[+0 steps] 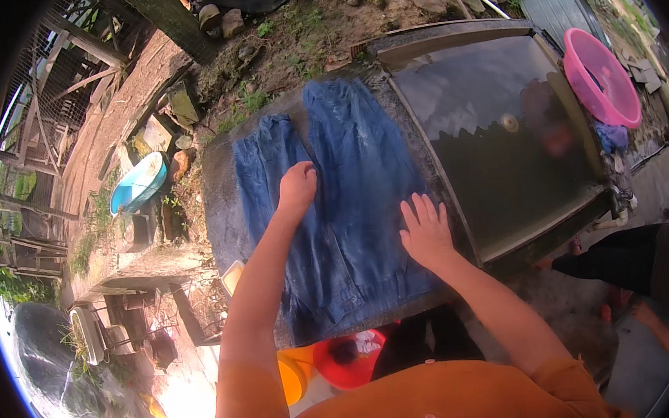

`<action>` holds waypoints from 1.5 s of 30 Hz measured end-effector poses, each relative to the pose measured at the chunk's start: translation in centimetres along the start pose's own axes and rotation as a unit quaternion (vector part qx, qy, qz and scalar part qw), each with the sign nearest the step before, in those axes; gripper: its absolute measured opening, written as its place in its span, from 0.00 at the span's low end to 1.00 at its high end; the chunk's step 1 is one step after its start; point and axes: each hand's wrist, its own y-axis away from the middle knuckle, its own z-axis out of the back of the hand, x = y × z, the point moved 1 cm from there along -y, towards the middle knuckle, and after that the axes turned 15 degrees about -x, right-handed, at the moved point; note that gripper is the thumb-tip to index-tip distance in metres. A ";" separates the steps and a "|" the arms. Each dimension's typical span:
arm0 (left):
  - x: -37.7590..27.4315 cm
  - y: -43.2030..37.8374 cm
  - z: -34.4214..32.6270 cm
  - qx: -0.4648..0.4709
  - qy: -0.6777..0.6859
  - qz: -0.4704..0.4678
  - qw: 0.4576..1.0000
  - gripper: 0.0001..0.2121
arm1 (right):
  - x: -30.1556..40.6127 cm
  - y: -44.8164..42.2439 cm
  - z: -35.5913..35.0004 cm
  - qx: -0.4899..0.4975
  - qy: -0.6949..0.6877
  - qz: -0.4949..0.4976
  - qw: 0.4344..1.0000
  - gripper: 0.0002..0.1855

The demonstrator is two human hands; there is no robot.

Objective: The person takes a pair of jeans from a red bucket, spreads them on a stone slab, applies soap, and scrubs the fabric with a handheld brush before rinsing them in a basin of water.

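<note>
Wet blue jeans (362, 189) lie spread on a dark stone slab (222, 200), both legs pointing away from me and the waistband near the slab's close edge. Over the left leg, my left hand (298, 183) is bent with its fingers curled; whether it pinches any cloth I cannot tell. My right hand (427, 228) rests palm down at the right edge of the jeans, its fingers apart and holding nothing. A water-filled concrete basin (500, 137) adjoins the slab on the right.
A pink plastic tub (601, 79) stands beyond the basin. A red tub (341, 364) and an orange bucket (292, 377) sit below the slab's near edge. A light-blue basin (139, 183) stands at left. Another person's leg (662, 324) shows at lower right.
</note>
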 end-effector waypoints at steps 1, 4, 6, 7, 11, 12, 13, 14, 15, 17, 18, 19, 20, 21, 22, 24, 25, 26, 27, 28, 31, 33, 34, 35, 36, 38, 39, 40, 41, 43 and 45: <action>0.5 -2.3 -1.8 -0.031 -0.021 -0.006 0.999 0.14 | -0.8 0.3 -0.2 -0.010 -0.006 0.002 1.000 0.30; -1.8 -4.6 -5.1 -0.076 -0.090 -0.034 0.992 0.14 | -1.6 0.5 -0.7 -0.013 0.002 0.004 1.000 0.31; 0.3 -5.3 -5.3 0.005 -0.097 -0.001 0.995 0.14 | -1.0 0.1 -1.0 -0.006 0.001 0.004 1.000 0.31; 1.3 -5.6 -4.9 0.004 -0.151 0.030 0.988 0.15 | -0.8 0.1 -1.1 -0.003 -0.001 0.000 1.000 0.31; 0.3 -5.5 -2.8 0.048 -0.268 0.131 0.953 0.16 | -1.3 0.3 -0.9 0.011 0.007 -0.018 1.000 0.31; 0.6 -6.2 -2.7 0.047 -0.271 0.129 0.953 0.16 | -1.0 0.1 -0.9 0.014 0.002 -0.021 1.000 0.31; 0.5 -7.2 -2.9 -0.002 -0.250 0.078 0.965 0.16 | -0.7 0.0 -0.9 0.009 -0.001 -0.021 1.000 0.31; 0.0 -8.2 -3.5 -0.048 -0.222 0.027 0.973 0.15 | -0.7 -0.2 -0.8 0.009 0.001 -0.026 1.000 0.31; -0.2 -9.7 -4.5 -0.093 -0.155 -0.048 0.982 0.14 | -0.4 -0.2 -0.9 0.007 -0.007 -0.021 1.000 0.31; -2.4 -13.5 -8.0 -0.024 -0.074 -0.148 0.986 0.14 | -0.7 -0.3 -0.6 0.003 -0.005 -0.019 1.000 0.31; -3.8 -14.8 -9.7 -0.013 -0.063 -0.153 0.986 0.14 | -1.0 -0.2 -0.5 0.008 -0.007 -0.023 1.000 0.31; -5.3 -15.8 -11.6 -0.027 -0.042 -0.139 0.989 0.16 | -1.4 0.0 -0.6 0.003 -0.010 -0.020 1.000 0.31; -7.0 -16.0 -13.7 -0.036 -0.013 -0.126 0.991 0.18 | -1.8 0.2 -0.5 -0.001 -0.005 -0.021 1.000 0.31; -7.1 -16.6 -14.9 -0.008 -0.079 -0.075 0.994 0.19 | -1.7 -0.3 -0.2 -0.022 -0.026 -0.027 0.999 0.31; -6.8 -17.4 -15.6 0.020 -0.147 -0.026 0.989 0.20 | -1.3 -0.2 -0.3 -0.018 -0.029 -0.034 0.999 0.32; -6.8 -18.0 -17.0 0.114 -0.222 0.006 0.968 0.18 | -1.7 0.2 -0.5 0.010 -0.025 -0.038 0.999 0.31; -6.4 -18.6 -17.1 0.142 -0.211 -0.010 0.967 0.16 | -1.8 0.1 -0.5 0.008 -0.027 -0.039 0.999 0.32; -5.5 -19.5 -16.2 0.171 -0.212 -0.029 0.962 0.14 | -1.2 0.1 -0.9 0.001 -0.040 -0.043 0.998 0.32; -4.4 -19.7 -15.2 0.106 -0.160 -0.043 0.980 0.11 | -0.9 0.1 -1.0 -0.007 -0.046 -0.042 0.998 0.31; -3.3 -19.8 -14.5 0.105 -0.172 -0.039 0.979 0.11 | -0.9 0.1 -1.0 -0.008 -0.043 -0.040 0.998 0.31; -1.5 -18.8 -9.6 -0.055 -0.001 -0.074 0.996 0.11 | -1.0 0.1 -0.9 -0.012 -0.046 -0.051 0.998 0.30; -3.6 -15.8 -6.5 -0.005 0.133 0.040 0.990 0.09 | -2.0 0.6 -0.8 -0.015 -0.031 -0.058 0.998 0.30; -2.4 -15.3 -4.6 -0.014 0.159 0.039 0.986 0.09 | -1.7 0.4 -0.8 -0.014 -0.031 -0.054 0.998 0.30; -1.6 -14.7 -2.8 -0.045 0.164 0.024 0.985 0.09 | -1.6 0.3 -0.7 -0.013 -0.031 -0.053 0.998 0.30; -0.7 -14.1 -1.1 -0.065 0.241 0.034 0.968 0.10 | -1.3 0.2 -0.7 -0.009 -0.042 -0.055 0.998 0.31; -0.1 -12.8 1.5 -0.105 0.214 -0.044 0.970 0.10 | -1.3 0.2 -0.5 -0.007 -0.058 -0.051 0.997 0.31; 0.3 -12.3 2.2 -0.109 0.210 -0.042 0.971 0.10 | -1.3 0.1 -0.6 -0.022 -0.061 -0.046 0.997 0.32; 0.5 -12.0 2.9 -0.130 0.139 -0.106 0.976 0.10 | -1.2 0.1 -0.6 -0.032 -0.063 -0.043 0.997 0.31; 0.5 -11.4 3.5 -0.149 0.066 -0.167 0.972 0.10 | -1.3 0.2 -0.7 -0.039 -0.066 -0.043 0.996 0.32; 0.9 -10.2 4.8 -0.149 0.060 -0.103 0.982 0.10 | -1.6 0.5 -0.9 -0.068 -0.080 -0.045 0.993 0.34; 1.8 -9.2 6.4 -0.134 0.036 -0.050 0.989 0.09 | -1.9 0.7 -0.9 -0.107 -0.137 -0.080 0.982 0.36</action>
